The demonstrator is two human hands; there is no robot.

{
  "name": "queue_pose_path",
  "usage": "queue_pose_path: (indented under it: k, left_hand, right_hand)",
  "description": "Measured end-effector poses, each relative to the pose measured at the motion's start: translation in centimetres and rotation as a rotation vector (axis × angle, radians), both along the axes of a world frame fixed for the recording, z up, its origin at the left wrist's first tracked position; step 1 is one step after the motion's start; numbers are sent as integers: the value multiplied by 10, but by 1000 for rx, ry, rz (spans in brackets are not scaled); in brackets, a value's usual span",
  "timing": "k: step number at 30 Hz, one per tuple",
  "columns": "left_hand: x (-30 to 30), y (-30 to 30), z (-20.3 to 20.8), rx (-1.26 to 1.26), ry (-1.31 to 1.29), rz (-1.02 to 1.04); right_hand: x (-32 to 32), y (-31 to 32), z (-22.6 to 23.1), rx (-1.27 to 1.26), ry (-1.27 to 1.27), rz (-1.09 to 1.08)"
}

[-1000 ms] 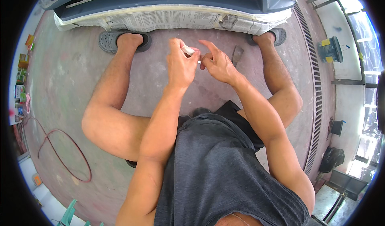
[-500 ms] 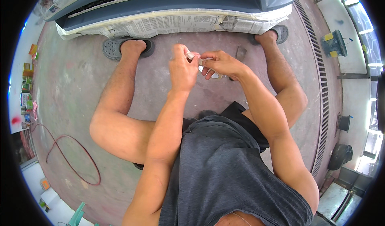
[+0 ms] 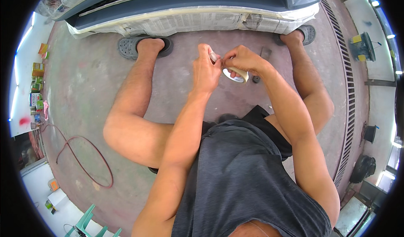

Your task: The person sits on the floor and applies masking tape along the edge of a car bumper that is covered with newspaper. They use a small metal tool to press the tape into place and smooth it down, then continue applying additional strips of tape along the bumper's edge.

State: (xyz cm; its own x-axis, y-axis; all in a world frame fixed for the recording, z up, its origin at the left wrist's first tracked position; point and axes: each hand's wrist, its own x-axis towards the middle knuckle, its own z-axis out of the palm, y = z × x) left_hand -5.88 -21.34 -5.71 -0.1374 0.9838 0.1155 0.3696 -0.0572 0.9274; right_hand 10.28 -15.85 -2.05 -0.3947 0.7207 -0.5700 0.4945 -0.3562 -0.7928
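In front of the masked bumper, my two hands are close together over the floor, their fingertips almost meeting. My left hand (image 3: pixel 205 73) is closed on a small whitish piece (image 3: pixel 213 57) that pokes out between thumb and fingers; its kind is unclear. A roll of cream masking tape (image 3: pixel 243 78) hangs from my right hand (image 3: pixel 248 62), whose fingers pass through the ring. The thumb and forefinger of that hand pinch near the left fingertips, and what lies between them is too small to make out.
A grey-blue car bumper (image 3: pixel 185 9) edged with taped newspaper (image 3: pixel 185 25) spans the far side. A flat scraper-like tool (image 3: pixel 266 52) lies on the floor beyond my right hand. At left are a red hose (image 3: pixel 86 141) and several cans; a drain grate (image 3: pixel 343 60) and bucket (image 3: pixel 362 47) are at right.
The whole view has shifted slightly, moving everything rightward. The tape roll has turned and shows more of its ring below my right hand. Both hands stay close together.
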Motion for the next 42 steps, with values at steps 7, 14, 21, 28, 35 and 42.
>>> queue_pose_path:
  k: [7,14,21,28,35,42]
  left_hand:
    - [-12,12,-43,-43,98,183]
    - [-59,41,-44,-154,-703,245]
    - [-52,50,5,-175,-1004,49]
    - [-23,84,28,-56,-781,-122]
    - [7,109,32,53,-669,-256]
    - [17,122,25,24,-636,-302]
  right_hand:
    - [-35,-28,-30,767,-451,-24]
    - [-39,-69,-93,666,-667,187]
    - [-37,-68,-90,754,-568,134]
    - [-30,11,-18,122,548,-824]
    - [-16,38,-16,-27,762,-890]
    - [-5,46,-22,10,769,-993]
